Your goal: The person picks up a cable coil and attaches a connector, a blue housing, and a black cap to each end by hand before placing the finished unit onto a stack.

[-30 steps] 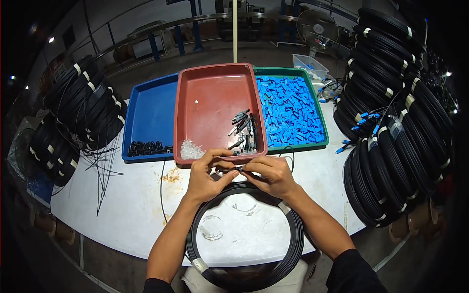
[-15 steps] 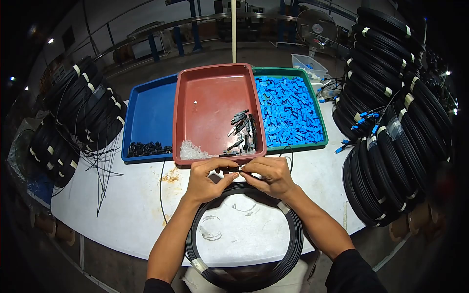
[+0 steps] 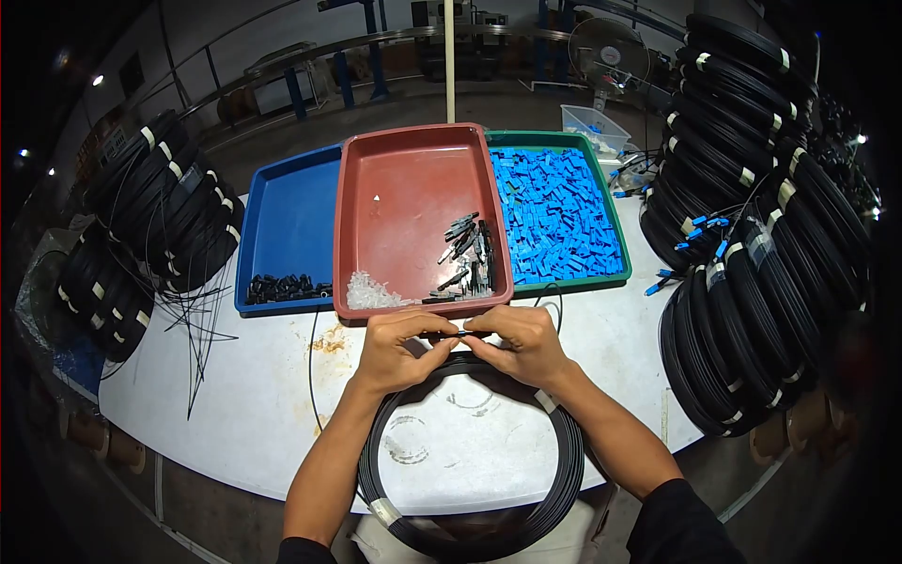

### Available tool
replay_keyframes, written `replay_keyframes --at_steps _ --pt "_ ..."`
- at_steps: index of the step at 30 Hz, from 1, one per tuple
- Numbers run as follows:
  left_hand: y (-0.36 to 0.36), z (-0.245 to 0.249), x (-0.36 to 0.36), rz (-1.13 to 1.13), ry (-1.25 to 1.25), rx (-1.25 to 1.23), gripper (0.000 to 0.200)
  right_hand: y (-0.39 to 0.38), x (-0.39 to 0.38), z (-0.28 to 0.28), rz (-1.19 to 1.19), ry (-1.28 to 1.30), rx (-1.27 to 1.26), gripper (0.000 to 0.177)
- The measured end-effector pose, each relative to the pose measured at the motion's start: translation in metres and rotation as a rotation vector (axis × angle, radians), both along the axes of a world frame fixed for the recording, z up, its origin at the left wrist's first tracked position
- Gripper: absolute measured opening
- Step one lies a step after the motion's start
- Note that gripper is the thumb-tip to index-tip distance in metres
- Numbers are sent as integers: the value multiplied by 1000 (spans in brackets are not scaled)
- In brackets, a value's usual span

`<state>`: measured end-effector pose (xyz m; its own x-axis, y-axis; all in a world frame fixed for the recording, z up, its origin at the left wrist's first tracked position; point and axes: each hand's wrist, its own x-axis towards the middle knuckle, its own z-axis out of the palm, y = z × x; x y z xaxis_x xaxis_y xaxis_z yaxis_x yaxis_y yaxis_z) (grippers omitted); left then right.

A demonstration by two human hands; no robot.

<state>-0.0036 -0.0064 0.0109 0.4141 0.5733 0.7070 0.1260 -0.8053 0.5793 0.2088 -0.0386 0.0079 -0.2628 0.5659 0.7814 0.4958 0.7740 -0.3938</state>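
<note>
Just in front of the red tray, my left hand (image 3: 402, 350) and my right hand (image 3: 520, 346) meet fingertip to fingertip. Each pinches one end of a slim black cable connector (image 3: 461, 333) between thumb and fingers; the fingers cover most of it. Below them a coil of black cable (image 3: 570, 451) lies on the white table (image 3: 254, 404), bound with pale tape and reaching past the front edge. The red tray (image 3: 404, 202) contains black connector parts (image 3: 481, 258) and small clear pieces (image 3: 369, 292).
A blue tray (image 3: 291, 211) holds small black parts (image 3: 280, 287); a green tray (image 3: 619, 230) is filled with blue connector housings (image 3: 559, 211). Cable coils (image 3: 174, 221) stack at left; taller coil stacks (image 3: 728, 122) line the right. A clear bin (image 3: 601, 132) stands behind.
Both hands stay at nearly the same spot, with small finger shifts. The black connector now lies straighter between the fingertips and shows a little more.
</note>
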Motion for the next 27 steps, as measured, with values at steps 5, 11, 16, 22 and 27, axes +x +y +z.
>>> replay_keyframes --at_steps 5,11,16,22,27 --pt "-3 2 1 22 18 7 15 5 2 -5 33 -20 59 20" --pt "-2 1 0 29 -31 78 16 2 0 -3 56 32 -7 20" --pt "-5 5 -2 66 35 97 16 1 0 4 87 -32 69 25" --pt "-3 1 -4 85 -75 -102 16 1 2 1 54 120 35 26" --pt "-3 -3 -2 38 -108 -172 16 0 3 1 128 83 40 27"
